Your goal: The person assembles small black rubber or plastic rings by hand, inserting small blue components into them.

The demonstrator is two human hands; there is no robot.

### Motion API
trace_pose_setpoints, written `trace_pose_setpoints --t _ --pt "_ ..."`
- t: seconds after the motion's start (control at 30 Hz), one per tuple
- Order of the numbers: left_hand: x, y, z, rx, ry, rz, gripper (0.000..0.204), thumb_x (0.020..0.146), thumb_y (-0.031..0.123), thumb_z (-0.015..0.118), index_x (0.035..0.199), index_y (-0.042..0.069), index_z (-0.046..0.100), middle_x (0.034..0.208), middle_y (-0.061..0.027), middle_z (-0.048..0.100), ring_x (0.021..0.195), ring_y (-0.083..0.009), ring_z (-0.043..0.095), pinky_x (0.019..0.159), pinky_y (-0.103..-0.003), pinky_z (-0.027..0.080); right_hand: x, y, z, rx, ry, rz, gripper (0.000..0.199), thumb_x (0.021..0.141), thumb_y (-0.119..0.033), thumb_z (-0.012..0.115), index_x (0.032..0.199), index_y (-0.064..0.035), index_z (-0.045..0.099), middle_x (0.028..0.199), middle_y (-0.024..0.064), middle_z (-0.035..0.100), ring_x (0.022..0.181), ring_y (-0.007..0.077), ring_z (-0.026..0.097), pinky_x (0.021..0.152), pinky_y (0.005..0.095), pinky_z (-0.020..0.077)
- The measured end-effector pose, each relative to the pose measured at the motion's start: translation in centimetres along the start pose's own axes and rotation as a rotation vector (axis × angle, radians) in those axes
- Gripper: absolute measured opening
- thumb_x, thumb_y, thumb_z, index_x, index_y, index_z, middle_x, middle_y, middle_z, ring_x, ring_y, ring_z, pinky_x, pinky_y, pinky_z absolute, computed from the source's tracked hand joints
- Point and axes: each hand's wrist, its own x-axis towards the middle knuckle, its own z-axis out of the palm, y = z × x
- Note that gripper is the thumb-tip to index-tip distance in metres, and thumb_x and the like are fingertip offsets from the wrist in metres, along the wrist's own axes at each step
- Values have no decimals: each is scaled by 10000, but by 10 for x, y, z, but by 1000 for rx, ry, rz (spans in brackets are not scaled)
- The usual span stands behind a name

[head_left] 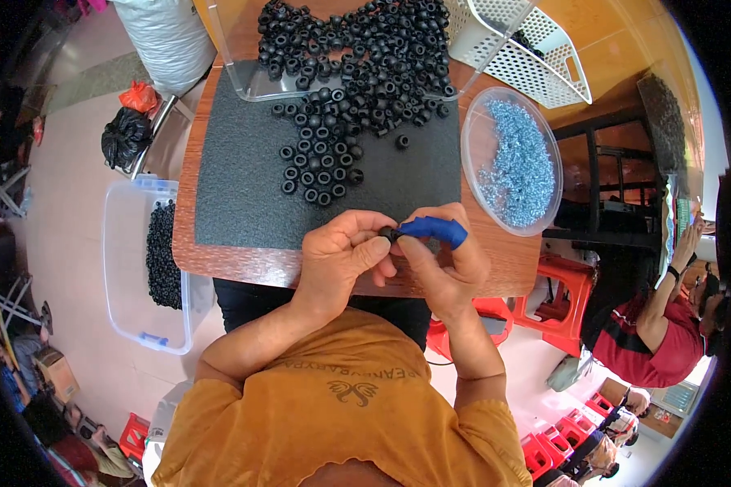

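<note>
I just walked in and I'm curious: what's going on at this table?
A person's left hand and right hand, the latter with a blue wrap on one finger, hold a small black part between their fingertips. Ahead, many similar black parts lie on a dark grey mat and in a clear tray. To the right, a clear dish holds small pale-blue pieces.

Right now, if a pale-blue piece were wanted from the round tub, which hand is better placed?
Probably the right hand: it is nearer the round tub, with the left hand farther off, though both hold the small black piece.
</note>
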Motion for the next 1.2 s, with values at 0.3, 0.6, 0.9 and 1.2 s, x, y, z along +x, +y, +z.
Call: trace_pose_setpoints --t 0.3,0.6,0.9,1.2 --pt "1 4 -1 38 -45 -63 219 884 73 545 1074 -37 534 840 -91 628 658 -101 573 559 -209 485 0 6 -1 -58 -19 -58 169 657 33 669 808 -2 603 821 107 610 728 252 559 620 325 445" --pt "2 4 0 80 -85 -87 220 899 73 525 1087 -40 515 849 -111 631 664 -115 588 558 -220 494 4 3 -4 -147 -35 -153 169 658 44 657 805 4 584 830 117 594 719 270 539 600 346 433" --pt "4 10 -4 42 -144 -161 234 900 82 520 1087 -59 507 866 -139 638 646 -134 599 544 -237 501 7 6 -10 -124 -94 -147 131 703 28 658 808 8 583 825 107 586 704 212 536 585 289 426" --pt "5 8 -1 0 -104 -164 200 902 98 528 1039 -48 533 834 -145 641 603 -129 590 503 -228 491 6 8 -9 -123 -97 -129 119 717 10 661 809 0 586 828 99 581 722 207 537 606 290 429"
